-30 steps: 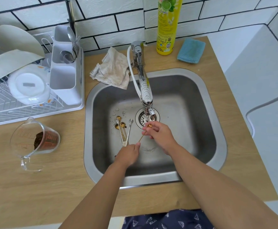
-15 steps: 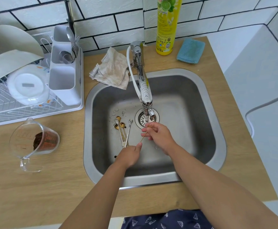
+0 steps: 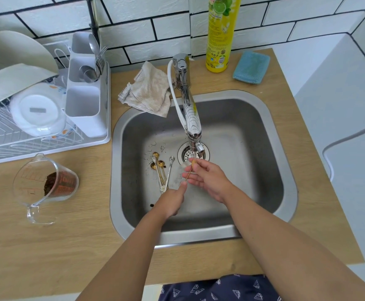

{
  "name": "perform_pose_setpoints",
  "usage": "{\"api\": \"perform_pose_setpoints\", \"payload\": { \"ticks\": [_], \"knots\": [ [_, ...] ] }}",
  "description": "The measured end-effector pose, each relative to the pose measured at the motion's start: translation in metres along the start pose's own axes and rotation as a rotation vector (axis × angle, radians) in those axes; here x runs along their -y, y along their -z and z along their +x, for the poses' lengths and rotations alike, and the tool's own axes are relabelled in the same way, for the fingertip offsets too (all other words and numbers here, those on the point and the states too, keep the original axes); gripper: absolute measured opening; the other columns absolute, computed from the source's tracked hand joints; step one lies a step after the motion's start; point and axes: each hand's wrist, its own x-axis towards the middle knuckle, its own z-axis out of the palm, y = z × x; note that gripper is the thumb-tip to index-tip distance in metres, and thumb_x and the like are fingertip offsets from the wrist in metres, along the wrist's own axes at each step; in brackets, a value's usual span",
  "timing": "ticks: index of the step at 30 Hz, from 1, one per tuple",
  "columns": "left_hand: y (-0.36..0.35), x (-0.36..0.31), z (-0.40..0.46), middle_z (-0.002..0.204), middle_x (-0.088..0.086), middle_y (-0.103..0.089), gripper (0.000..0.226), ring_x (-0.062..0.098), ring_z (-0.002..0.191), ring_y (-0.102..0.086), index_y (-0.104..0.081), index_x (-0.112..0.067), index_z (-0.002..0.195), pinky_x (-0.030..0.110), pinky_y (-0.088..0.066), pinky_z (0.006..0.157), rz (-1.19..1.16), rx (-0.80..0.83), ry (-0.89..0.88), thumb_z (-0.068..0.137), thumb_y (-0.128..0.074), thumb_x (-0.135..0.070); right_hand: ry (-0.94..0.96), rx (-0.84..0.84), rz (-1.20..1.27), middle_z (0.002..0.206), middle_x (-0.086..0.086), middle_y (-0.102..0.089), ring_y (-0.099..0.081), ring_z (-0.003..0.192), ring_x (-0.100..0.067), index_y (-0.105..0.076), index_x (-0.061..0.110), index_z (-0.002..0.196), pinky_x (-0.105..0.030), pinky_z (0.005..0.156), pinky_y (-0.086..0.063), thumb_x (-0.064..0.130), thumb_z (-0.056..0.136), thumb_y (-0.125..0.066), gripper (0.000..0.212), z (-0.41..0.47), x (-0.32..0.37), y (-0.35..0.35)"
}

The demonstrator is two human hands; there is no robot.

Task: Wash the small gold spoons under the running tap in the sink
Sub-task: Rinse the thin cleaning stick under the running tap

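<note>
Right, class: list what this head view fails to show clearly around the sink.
- Dish soap bottle: top cut off by the upper edge.
- Gold spoon in the right hand: partly hidden by fingers.
- Spoons in the sink: count too small and overlapped to tell; left hand covers handle ends.
- Water stream: blurred.

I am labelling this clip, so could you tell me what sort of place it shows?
Most likely a home kitchen: a steel sink with a tap, a dish rack of plates, and a dish-soap bottle.
</note>
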Motion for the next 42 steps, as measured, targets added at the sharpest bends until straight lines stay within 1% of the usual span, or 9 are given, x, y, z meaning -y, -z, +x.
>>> {"api": "perform_pose_setpoints", "payload": {
  "ticks": [4,9,17,21,25,30,33,36,42],
  "knots": [
    [0.000,0.001,-0.003,0.046,-0.010,-0.030,0.062,0.008,0.038,-0.024,-0.035,-0.027,0.053,0.022,-0.023,0.041,-0.071,0.079,-0.011,0.093,-0.028,-0.074,0.013,-0.087,-0.038,0.087,-0.006,-0.077,-0.079,0.087,-0.020,-0.063,0.009,0.103,-0.022,0.064,-0.059,0.023,0.102,-0.064,0.014,0.000,0.001,0.002],
    [0.000,0.001,-0.004,0.044,-0.009,-0.033,0.066,0.010,0.037,-0.028,-0.037,-0.026,0.049,0.025,-0.027,0.047,-0.031,0.083,-0.029,0.094,-0.027,-0.073,-0.007,-0.095,-0.007,0.091,-0.010,-0.081,-0.080,0.088,-0.024,-0.064,0.007,0.102,-0.025,0.064,-0.061,0.028,0.111,-0.045,0.030,-0.001,0.005,0.003],
    [-0.001,0.001,-0.005,0.042,-0.002,-0.040,0.079,0.019,0.036,-0.045,-0.041,-0.021,0.042,0.028,-0.039,0.056,0.037,0.084,-0.020,0.090,-0.019,-0.079,0.024,-0.144,-0.150,0.088,-0.010,-0.081,-0.079,0.081,-0.019,-0.072,0.010,0.092,-0.021,0.057,-0.055,0.026,0.098,-0.070,0.017,-0.001,0.003,0.002],
    [0.000,0.002,-0.004,0.042,-0.002,-0.040,0.081,0.018,0.035,-0.044,-0.041,-0.022,0.039,0.028,-0.038,0.056,0.036,0.080,-0.004,0.085,-0.017,-0.084,-0.020,-0.092,-0.057,0.097,-0.013,-0.081,-0.080,0.090,-0.024,-0.070,0.006,0.103,-0.023,0.064,-0.060,0.024,0.106,-0.057,0.022,-0.001,0.003,0.003],
    [0.003,0.001,-0.006,0.040,-0.004,-0.032,0.079,0.017,0.034,-0.038,-0.036,-0.023,0.039,0.027,-0.034,0.050,-0.047,0.082,0.020,0.076,-0.019,-0.091,-0.011,0.002,0.023,0.107,-0.014,-0.079,-0.078,0.096,-0.020,-0.068,0.005,0.117,-0.022,0.072,-0.060,0.013,0.098,-0.068,0.020,-0.003,0.005,0.002],
    [0.008,-0.002,-0.008,0.047,-0.003,-0.019,0.075,0.016,0.038,-0.019,-0.026,-0.024,0.049,0.022,-0.020,0.038,-0.271,0.214,0.087,0.074,-0.035,-0.094,-0.017,0.050,0.100,0.101,-0.013,-0.080,-0.078,0.092,-0.020,-0.060,0.019,0.132,-0.026,0.074,-0.062,-0.003,0.095,-0.067,0.044,-0.003,0.006,0.003],
    [0.014,-0.002,-0.008,0.049,-0.002,-0.019,0.074,0.016,0.039,-0.018,-0.027,-0.023,0.051,0.023,-0.020,0.039,-0.387,0.270,0.131,0.072,-0.047,-0.091,-0.009,0.069,0.101,0.098,-0.013,-0.080,-0.079,0.090,-0.021,-0.065,0.013,0.120,-0.027,0.073,-0.063,-0.002,0.097,-0.065,0.028,-0.004,0.008,0.004],
    [0.017,-0.003,-0.006,0.050,-0.002,-0.027,0.067,0.017,0.042,-0.026,-0.036,-0.024,0.051,0.024,-0.025,0.044,-0.458,0.203,0.135,0.074,-0.057,-0.083,0.063,-0.014,0.042,0.090,-0.015,-0.079,-0.079,0.080,-0.021,-0.062,0.006,0.101,-0.028,0.069,-0.064,0.003,0.095,-0.069,0.011,-0.004,0.006,0.004],
    [0.010,0.000,-0.002,0.055,0.002,-0.054,0.054,0.014,0.041,-0.044,-0.055,-0.017,0.063,0.024,-0.039,0.046,-0.295,-0.024,-0.006,0.095,-0.050,-0.061,0.160,-0.178,-0.180,0.096,-0.014,-0.078,-0.078,0.083,-0.020,-0.066,0.007,0.098,-0.028,0.074,-0.063,0.018,0.108,-0.053,0.020,0.002,0.001,0.004]
  ]
}}
